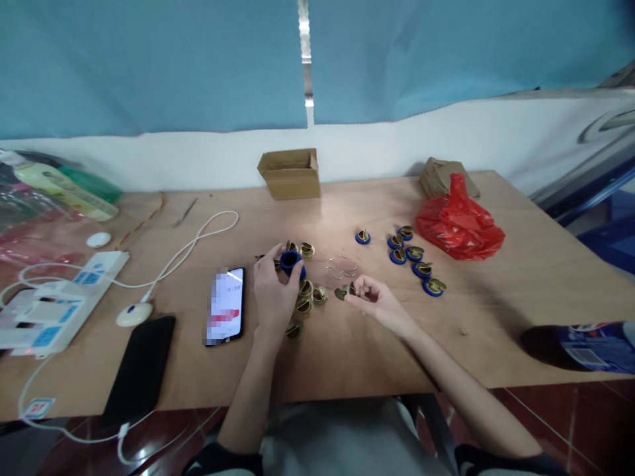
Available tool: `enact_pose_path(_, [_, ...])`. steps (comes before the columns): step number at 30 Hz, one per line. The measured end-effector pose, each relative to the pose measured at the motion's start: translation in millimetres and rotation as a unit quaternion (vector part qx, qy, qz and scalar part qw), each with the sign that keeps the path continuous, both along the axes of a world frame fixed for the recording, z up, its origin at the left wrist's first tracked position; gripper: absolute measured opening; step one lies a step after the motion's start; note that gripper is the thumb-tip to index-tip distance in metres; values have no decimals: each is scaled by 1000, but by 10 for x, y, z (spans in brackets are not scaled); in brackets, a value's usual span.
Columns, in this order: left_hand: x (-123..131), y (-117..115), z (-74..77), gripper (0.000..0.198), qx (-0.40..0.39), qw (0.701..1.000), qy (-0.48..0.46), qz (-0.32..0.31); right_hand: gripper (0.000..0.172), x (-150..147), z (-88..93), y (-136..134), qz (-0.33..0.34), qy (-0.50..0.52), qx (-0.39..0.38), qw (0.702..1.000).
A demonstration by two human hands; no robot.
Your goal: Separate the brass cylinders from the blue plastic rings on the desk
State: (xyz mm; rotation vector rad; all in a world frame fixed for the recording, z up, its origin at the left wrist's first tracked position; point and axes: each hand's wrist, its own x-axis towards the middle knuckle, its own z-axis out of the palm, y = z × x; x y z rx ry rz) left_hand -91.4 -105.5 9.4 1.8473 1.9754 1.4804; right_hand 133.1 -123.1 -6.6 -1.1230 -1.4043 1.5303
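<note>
My left hand (275,291) grips a short blue ring-like piece (292,264) with a dark round opening facing up. In the fingertips of my right hand (381,304) is a small brass-coloured metal piece (341,293), partly hidden by the fingers. Several loose round brass pieces (320,295) lie around and beneath my left hand. Between the hands, farther back, are thin curved wire pieces (342,268). Off to the right sit several brass pieces fitted with blue rings (423,270), with a single one (363,236) apart from them.
An open cardboard box (292,175) stands by the wall. A red plastic bag (460,225) rests before a brown package (436,173). To the left are a lit phone (225,307), a black phone (141,367), white cables and a power strip (94,281). A bottle (585,347) lies at right.
</note>
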Motion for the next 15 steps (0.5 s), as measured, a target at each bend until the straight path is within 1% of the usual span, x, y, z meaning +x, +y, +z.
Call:
enact_pose_path(2, [35,-23,28,50,21,1000,13,2,50,1,6,0,-2,-3,-2,1000])
enact_pose_path(4, [103,-77,63,46,50,999,19,-3,49,2,16,0,-4,-6,0,1000])
enact_pose_path(6, [203,-170,83,38,70,997,15,-33,49,4,31,-2,-4,-6,7,1000])
enact_pose_path(7, [262,-228,81,36,65,995,15,-69,49,4,39,-3,-3,-4,12,1000])
enact_pose_path(8, [324,-290,69,35,49,992,14,-116,49,3,47,-4,-1,0,15,1000])
enact_pose_path(9, [386,-354,47,35,17,986,8,-168,49,2,54,-7,3,6,15,1000])
enact_pose_path(11, [501,-468,-19,36,-73,968,-25,-238,49,-1,56,-13,13,17,14,1000])
enact_pose_path(13, [583,-547,-101,33,-135,955,-62,-258,49,-7,40,-24,19,20,16,999])
enact_pose_path(15, [619,-578,-179,30,-171,948,-114,-244,47,-13,9,-39,23,11,25,999])
